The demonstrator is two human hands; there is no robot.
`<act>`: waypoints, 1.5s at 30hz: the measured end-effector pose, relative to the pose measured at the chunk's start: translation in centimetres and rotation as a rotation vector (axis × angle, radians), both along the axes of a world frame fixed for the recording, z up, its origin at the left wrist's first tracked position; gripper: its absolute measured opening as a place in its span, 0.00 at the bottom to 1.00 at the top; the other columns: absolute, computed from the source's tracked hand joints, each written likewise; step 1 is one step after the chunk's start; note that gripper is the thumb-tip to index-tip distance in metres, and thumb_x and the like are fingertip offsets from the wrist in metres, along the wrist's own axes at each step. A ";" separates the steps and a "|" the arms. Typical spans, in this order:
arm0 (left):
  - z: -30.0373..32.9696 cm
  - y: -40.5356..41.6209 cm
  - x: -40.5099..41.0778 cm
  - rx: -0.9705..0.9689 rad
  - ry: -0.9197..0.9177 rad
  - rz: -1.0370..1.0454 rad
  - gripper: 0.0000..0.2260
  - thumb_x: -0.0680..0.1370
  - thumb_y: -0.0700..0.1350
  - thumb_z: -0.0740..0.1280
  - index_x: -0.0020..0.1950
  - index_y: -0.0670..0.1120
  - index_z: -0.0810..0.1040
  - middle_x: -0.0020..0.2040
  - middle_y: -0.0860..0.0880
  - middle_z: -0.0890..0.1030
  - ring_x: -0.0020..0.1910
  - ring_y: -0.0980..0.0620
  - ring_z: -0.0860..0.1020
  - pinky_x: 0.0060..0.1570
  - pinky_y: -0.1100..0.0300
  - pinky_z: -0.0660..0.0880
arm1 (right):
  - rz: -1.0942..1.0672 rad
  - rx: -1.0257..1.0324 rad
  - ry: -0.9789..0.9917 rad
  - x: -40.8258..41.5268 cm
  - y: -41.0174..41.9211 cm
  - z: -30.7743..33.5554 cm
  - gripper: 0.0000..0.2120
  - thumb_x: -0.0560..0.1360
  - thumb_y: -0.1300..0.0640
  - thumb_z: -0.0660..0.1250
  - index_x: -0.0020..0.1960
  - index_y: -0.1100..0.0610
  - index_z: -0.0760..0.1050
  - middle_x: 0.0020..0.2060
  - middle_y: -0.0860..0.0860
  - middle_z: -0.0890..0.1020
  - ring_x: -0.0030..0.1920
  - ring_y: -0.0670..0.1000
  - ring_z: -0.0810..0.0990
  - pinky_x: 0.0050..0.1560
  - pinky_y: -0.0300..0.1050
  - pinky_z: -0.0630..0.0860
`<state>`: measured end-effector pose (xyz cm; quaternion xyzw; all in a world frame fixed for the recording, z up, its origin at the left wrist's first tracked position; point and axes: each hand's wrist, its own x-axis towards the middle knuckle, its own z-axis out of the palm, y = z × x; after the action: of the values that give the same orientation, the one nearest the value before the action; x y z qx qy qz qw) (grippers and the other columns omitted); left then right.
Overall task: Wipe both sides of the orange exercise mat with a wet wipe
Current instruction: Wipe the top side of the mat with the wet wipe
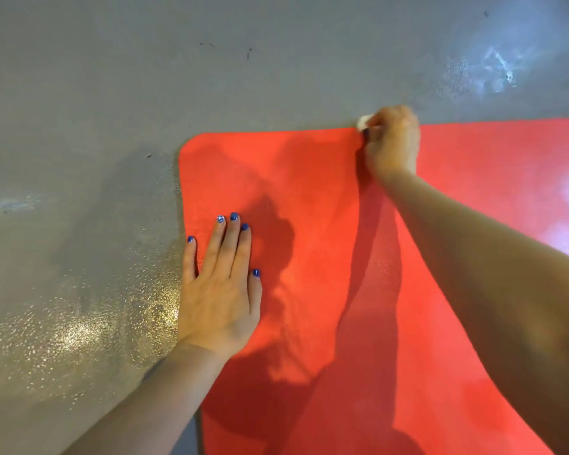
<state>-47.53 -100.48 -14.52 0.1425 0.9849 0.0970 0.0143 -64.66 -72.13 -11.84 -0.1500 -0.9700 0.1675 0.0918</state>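
Your left hand (219, 290) lies flat on the orange exercise mat (309, 224), fingers straight and close together, palm pressing down near the mat's left edge. The little finger reaches just over that edge onto the grey floor (79, 159); the thumb lies on the mat, to the right of the palm. The mat's rounded corner sits ahead of your fingertips and slightly to their left.

Your right hand (391, 142) is stretched forward, well ahead and to the right of the left one, at the mat's far edge. Its fingers are curled around a small bunched white wet wipe (363, 121), which pokes out on the left side of the fist, right where the mat's edge meets the floor. Your right forearm crosses above the mat.

The mat spreads flat beneath both hands, running off to the right. The floor beside your left hand has a glossy, pebbled sheen.
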 end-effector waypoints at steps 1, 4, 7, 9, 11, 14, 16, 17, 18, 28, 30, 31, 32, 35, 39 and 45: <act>0.0 0.0 0.0 -0.002 0.004 -0.001 0.28 0.81 0.50 0.52 0.79 0.41 0.63 0.81 0.44 0.61 0.81 0.46 0.57 0.77 0.41 0.49 | -0.162 -0.020 -0.034 -0.2 0.9 0.0 0.13 0.71 0.65 0.59 0.49 0.62 0.80 0.52 0.62 0.78 0.55 0.63 0.75 0.51 0.47 0.66; 0.1 0.0 -0.1 -0.005 0.010 -0.003 0.28 0.81 0.50 0.52 0.79 0.40 0.64 0.81 0.44 0.61 0.81 0.46 0.58 0.77 0.41 0.50 | -0.061 -0.092 0.013 0.6 -2.7 0.3 0.12 0.70 0.68 0.59 0.46 0.61 0.81 0.48 0.61 0.78 0.51 0.62 0.77 0.47 0.45 0.67; 0.1 0.0 0.1 0.007 0.005 0.002 0.28 0.80 0.51 0.53 0.79 0.41 0.64 0.81 0.45 0.61 0.81 0.47 0.57 0.77 0.41 0.51 | 0.423 -0.155 0.031 4.3 -6.9 -0.3 0.11 0.69 0.69 0.62 0.42 0.57 0.80 0.43 0.57 0.78 0.46 0.60 0.77 0.47 0.49 0.73; 0.0 -0.1 0.1 0.006 0.008 0.001 0.28 0.80 0.51 0.53 0.79 0.41 0.63 0.81 0.45 0.61 0.81 0.47 0.57 0.77 0.41 0.51 | 0.609 -0.115 -0.013 5.6 -5.7 0.2 0.11 0.69 0.70 0.63 0.43 0.56 0.79 0.42 0.56 0.78 0.45 0.60 0.77 0.48 0.50 0.73; 0.0 0.0 0.1 0.006 0.008 -0.005 0.29 0.80 0.51 0.52 0.80 0.41 0.63 0.81 0.45 0.60 0.81 0.47 0.56 0.78 0.41 0.50 | 0.419 -0.050 0.026 4.9 -2.2 0.3 0.12 0.69 0.71 0.63 0.43 0.58 0.80 0.42 0.58 0.78 0.46 0.61 0.77 0.48 0.45 0.70; 0.0 0.0 0.1 -0.002 0.004 -0.002 0.28 0.81 0.51 0.52 0.80 0.41 0.62 0.81 0.45 0.59 0.81 0.47 0.55 0.78 0.42 0.49 | -0.079 -0.099 0.048 4.5 0.5 0.5 0.11 0.70 0.69 0.61 0.45 0.61 0.81 0.45 0.61 0.78 0.49 0.63 0.78 0.46 0.39 0.65; 0.1 0.1 0.1 0.000 -0.001 -0.003 0.28 0.81 0.51 0.51 0.80 0.42 0.62 0.82 0.45 0.59 0.81 0.48 0.55 0.78 0.42 0.49 | -0.039 -0.116 0.050 5.4 -2.2 0.3 0.11 0.70 0.70 0.62 0.44 0.60 0.81 0.45 0.59 0.78 0.48 0.61 0.77 0.46 0.40 0.66; 0.1 0.1 0.1 0.004 -0.001 0.000 0.28 0.81 0.51 0.52 0.80 0.42 0.62 0.82 0.45 0.59 0.81 0.48 0.55 0.78 0.42 0.49 | 0.068 -0.125 0.059 6.1 -4.3 0.3 0.10 0.70 0.69 0.63 0.43 0.60 0.81 0.44 0.59 0.77 0.47 0.61 0.77 0.46 0.43 0.67; 0.2 0.1 0.1 0.009 -0.001 0.005 0.28 0.80 0.51 0.52 0.80 0.42 0.63 0.81 0.45 0.60 0.81 0.48 0.55 0.78 0.42 0.50 | 0.197 -0.128 0.065 7.1 -6.4 0.4 0.08 0.71 0.68 0.64 0.43 0.59 0.80 0.42 0.58 0.77 0.46 0.61 0.77 0.47 0.45 0.68; 0.2 0.0 0.2 0.017 0.011 0.000 0.28 0.81 0.50 0.54 0.79 0.41 0.64 0.81 0.45 0.61 0.81 0.47 0.56 0.77 0.41 0.51 | 0.519 -0.048 -0.006 8.9 -5.9 0.5 0.10 0.66 0.67 0.65 0.39 0.53 0.77 0.39 0.53 0.77 0.41 0.60 0.75 0.41 0.54 0.72; 0.1 -0.1 0.1 0.010 0.014 -0.005 0.28 0.81 0.51 0.53 0.80 0.41 0.63 0.81 0.45 0.60 0.81 0.47 0.56 0.78 0.40 0.51 | 0.366 -0.044 0.026 8.9 -2.7 0.5 0.12 0.63 0.69 0.63 0.39 0.54 0.77 0.38 0.54 0.76 0.41 0.61 0.75 0.42 0.51 0.69; 0.0 -0.1 0.1 0.007 0.015 -0.006 0.28 0.81 0.51 0.53 0.80 0.41 0.63 0.81 0.45 0.60 0.81 0.47 0.55 0.78 0.40 0.51 | 0.238 -0.049 0.037 8.7 -1.2 0.7 0.11 0.63 0.70 0.63 0.39 0.56 0.77 0.39 0.56 0.76 0.42 0.62 0.75 0.43 0.49 0.67; 0.0 -0.1 0.1 0.005 0.015 -0.006 0.28 0.81 0.51 0.53 0.80 0.41 0.63 0.81 0.45 0.60 0.81 0.47 0.55 0.78 0.40 0.51 | 0.111 -0.062 0.038 8.5 -0.3 0.7 0.10 0.64 0.70 0.62 0.39 0.58 0.77 0.41 0.58 0.77 0.44 0.63 0.75 0.44 0.47 0.65; 0.0 0.0 0.1 0.009 0.021 -0.005 0.28 0.81 0.51 0.52 0.80 0.41 0.63 0.81 0.45 0.60 0.81 0.47 0.55 0.78 0.40 0.51 | 0.015 -0.121 0.052 8.8 -3.0 0.5 0.09 0.67 0.71 0.62 0.39 0.60 0.77 0.43 0.60 0.76 0.47 0.63 0.75 0.47 0.47 0.67; 0.1 0.0 0.1 0.036 0.021 0.002 0.27 0.80 0.50 0.54 0.78 0.41 0.65 0.81 0.45 0.61 0.81 0.47 0.56 0.77 0.39 0.52 | 0.500 -0.176 0.012 13.0 -8.8 0.4 0.11 0.68 0.71 0.63 0.40 0.56 0.76 0.40 0.56 0.76 0.42 0.60 0.75 0.46 0.51 0.70; -0.1 0.0 0.0 0.026 0.029 -0.005 0.27 0.81 0.50 0.54 0.79 0.41 0.63 0.81 0.44 0.60 0.81 0.47 0.56 0.77 0.40 0.51 | 0.199 -0.088 0.046 12.3 0.8 0.6 0.13 0.66 0.72 0.61 0.41 0.57 0.77 0.41 0.51 0.76 0.44 0.61 0.77 0.45 0.50 0.74</act>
<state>-47.50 -100.49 -14.58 0.1467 0.9833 0.1075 -0.0014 -52.39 -71.30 -11.21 -0.0532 -0.9694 0.2218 0.0904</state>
